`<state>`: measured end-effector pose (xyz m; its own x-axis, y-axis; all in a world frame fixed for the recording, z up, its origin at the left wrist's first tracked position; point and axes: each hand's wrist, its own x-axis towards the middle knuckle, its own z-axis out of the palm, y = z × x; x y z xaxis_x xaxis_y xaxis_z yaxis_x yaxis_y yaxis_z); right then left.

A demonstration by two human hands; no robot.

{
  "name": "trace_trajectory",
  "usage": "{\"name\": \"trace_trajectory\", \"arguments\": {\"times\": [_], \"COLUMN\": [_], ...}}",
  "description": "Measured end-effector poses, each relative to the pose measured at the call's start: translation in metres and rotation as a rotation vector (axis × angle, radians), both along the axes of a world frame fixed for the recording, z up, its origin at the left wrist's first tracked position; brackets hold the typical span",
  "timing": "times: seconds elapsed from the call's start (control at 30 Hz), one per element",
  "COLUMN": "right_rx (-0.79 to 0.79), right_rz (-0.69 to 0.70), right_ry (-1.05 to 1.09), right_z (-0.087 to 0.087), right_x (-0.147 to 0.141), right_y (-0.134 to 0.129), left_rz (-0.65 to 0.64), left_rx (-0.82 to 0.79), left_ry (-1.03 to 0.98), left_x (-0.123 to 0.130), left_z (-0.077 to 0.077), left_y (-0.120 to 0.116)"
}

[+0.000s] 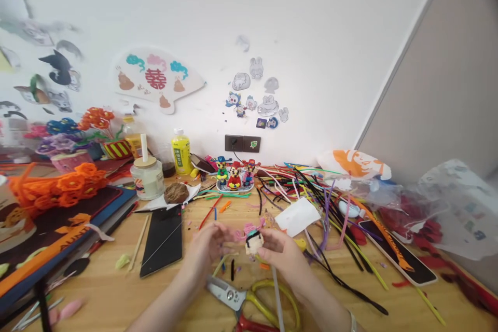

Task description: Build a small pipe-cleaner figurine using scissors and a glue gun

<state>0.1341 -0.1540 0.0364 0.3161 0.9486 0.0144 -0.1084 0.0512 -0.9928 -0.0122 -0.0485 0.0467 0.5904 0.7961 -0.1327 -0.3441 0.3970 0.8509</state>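
A small figure (254, 241) with a cream face, black band and pink top is held up over the middle of the wooden table. My right hand (283, 251) pinches it at its right side between thumb and fingers. My left hand (210, 249) is at the figure's left, fingers curved toward its pink part; whether they touch it is unclear. Below the hands lie scissors (229, 295) with yellow and red handles. Three small colourful figures (235, 176) stand on a dish behind.
Pipe cleaners (327, 218) and a white paper (298, 216) lie at the right. A black phone (162, 241) is left of my left hand. Further back stand a glass jar (148, 179) and a yellow bottle (181, 153). A second phone (392, 254) lies far right.
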Motion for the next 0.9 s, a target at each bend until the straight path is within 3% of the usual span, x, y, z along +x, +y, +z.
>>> {"name": "trace_trajectory", "arguments": {"times": [0.03, 0.1, 0.23, 0.4, 0.53, 0.73, 0.9], "right_rx": [-0.01, -0.069, -0.222, -0.212, -0.154, -0.081, -0.002], "right_rz": [0.001, 0.002, 0.015, 0.093, 0.092, 0.045, -0.098], "right_ry": [-0.052, -0.245, -0.705, -1.093, -1.205, -1.206, -1.258], "right_z": [0.0, 0.0, 0.002, 0.011, 0.012, 0.006, 0.025], "right_x": [0.0, -0.002, -0.009, -0.016, -0.017, -0.007, 0.012], "right_y": [0.0, -0.002, -0.006, -0.014, -0.017, -0.012, 0.006], "left_rz": [0.091, 0.143, 0.174, 0.179, 0.166, 0.159, 0.114], "left_rx": [0.043, 0.064, 0.114, 0.203, 0.291, 0.381, 0.507], "left_ry": [0.005, 0.002, 0.014, 0.109, 0.209, 0.303, 0.434], "left_x": [-0.002, -0.005, -0.006, -0.004, -0.006, -0.008, -0.004], "left_z": [-0.002, -0.005, -0.008, -0.01, -0.008, -0.008, -0.009], "left_y": [0.007, 0.019, 0.028, 0.026, 0.028, 0.034, 0.026]}}
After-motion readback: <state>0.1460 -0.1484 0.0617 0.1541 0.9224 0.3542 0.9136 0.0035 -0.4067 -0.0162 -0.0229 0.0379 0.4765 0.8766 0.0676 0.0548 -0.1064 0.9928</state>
